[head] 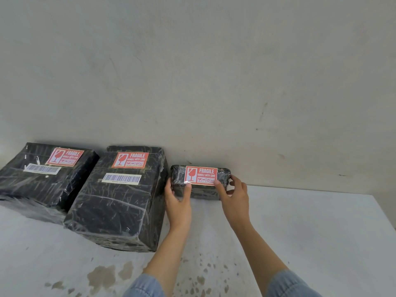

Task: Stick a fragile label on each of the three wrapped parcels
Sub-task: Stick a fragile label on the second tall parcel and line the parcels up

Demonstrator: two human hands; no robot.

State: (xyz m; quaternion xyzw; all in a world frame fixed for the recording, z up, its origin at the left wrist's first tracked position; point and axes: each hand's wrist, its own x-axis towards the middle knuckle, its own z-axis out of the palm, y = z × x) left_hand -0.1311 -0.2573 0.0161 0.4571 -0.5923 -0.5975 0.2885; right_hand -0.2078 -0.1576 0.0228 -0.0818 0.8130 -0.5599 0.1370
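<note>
Three black wrapped parcels stand in a row on the white table (300,232), against the grey wall (192,71). Left parcel (32,185): red fragile label (64,157) on top, white barcode (42,168) just in front of it. Middle parcel (115,211): its own label (131,160) on top, with a second barcode (121,179) nearer me. Small parcel (182,174): rightmost, close beside the middle one, third label (201,175) flat on its top face.

My left hand (179,202) clasps the small parcel's left end, thumb pressed on the label's lower left corner, other fingers curled around the far side, mostly hidden. My right hand (234,198) holds the right end; its thumb presses on the label's lower right corner and its fingers (240,182) wrap loosely round the parcel's right edge, slightly spread. Both forearms are bare, with denim sleeves (145,286) at the bottom edge. Brownish stains (102,275) mark the table near me.
</note>
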